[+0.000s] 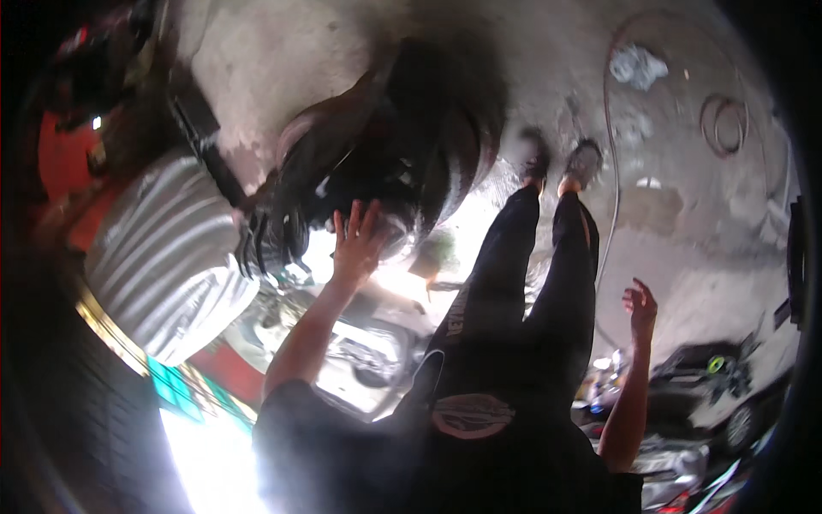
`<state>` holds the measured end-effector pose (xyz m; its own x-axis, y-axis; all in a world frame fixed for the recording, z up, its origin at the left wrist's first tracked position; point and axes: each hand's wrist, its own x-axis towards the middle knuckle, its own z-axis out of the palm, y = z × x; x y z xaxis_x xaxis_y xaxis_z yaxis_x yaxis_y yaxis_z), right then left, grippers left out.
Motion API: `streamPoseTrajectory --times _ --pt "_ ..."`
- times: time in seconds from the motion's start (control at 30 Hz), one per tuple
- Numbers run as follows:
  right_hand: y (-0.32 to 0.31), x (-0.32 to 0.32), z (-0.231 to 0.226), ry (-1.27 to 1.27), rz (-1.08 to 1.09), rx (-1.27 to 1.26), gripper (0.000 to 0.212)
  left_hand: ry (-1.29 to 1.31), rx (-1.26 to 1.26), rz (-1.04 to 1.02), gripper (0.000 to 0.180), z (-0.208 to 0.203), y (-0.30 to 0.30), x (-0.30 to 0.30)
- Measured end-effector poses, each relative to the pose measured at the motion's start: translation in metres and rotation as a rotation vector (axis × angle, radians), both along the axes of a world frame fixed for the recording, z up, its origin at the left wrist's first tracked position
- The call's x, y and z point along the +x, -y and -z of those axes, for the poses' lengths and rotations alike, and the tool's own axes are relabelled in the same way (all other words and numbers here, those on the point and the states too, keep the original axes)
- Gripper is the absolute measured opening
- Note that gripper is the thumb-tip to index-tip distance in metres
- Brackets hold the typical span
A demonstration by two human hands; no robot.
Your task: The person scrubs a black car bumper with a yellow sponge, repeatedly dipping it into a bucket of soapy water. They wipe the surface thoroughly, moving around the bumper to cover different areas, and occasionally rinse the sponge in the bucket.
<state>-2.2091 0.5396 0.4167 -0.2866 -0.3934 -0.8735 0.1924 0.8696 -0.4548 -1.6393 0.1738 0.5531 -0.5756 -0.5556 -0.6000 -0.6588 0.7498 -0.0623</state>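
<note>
My left hand (355,244) reaches out with its fingers spread, over or against a large dark glossy machine (360,171) that looks like a motorbike. Whether the palm touches it I cannot tell. Near the fingertips is a clear or shiny rounded part (396,236), blurred by glare. My right hand (640,308) hangs out to the side above the floor, fingers loosely bent and apart, with nothing seen in it.
A silvery ribbed sheet or cover (167,257) lies at the left. A thin hose (610,171) runs along the concrete floor to a coil (723,124). A crumpled pale bag (638,67) lies far right. Dark parts (702,368) and a small wheel (741,426) are at lower right.
</note>
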Motion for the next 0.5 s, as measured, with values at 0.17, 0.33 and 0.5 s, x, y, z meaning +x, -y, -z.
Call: streamPoseTrajectory --times 0.17,0.33,0.5 --pt "0.020 -0.033 -0.005 -0.010 -0.162 0.157 0.042 -0.124 -0.251 -0.334 0.054 0.037 0.035 -0.052" --pt "0.061 -0.086 -0.040 -0.123 -0.230 0.066 0.045 -0.401 -0.289 -0.698 0.050 0.035 0.092 -0.003" --pt "0.127 -0.074 -0.085 -0.151 -0.214 -0.102 0.046 -0.068 -0.415 -0.572 0.043 0.120 0.109 0.246"
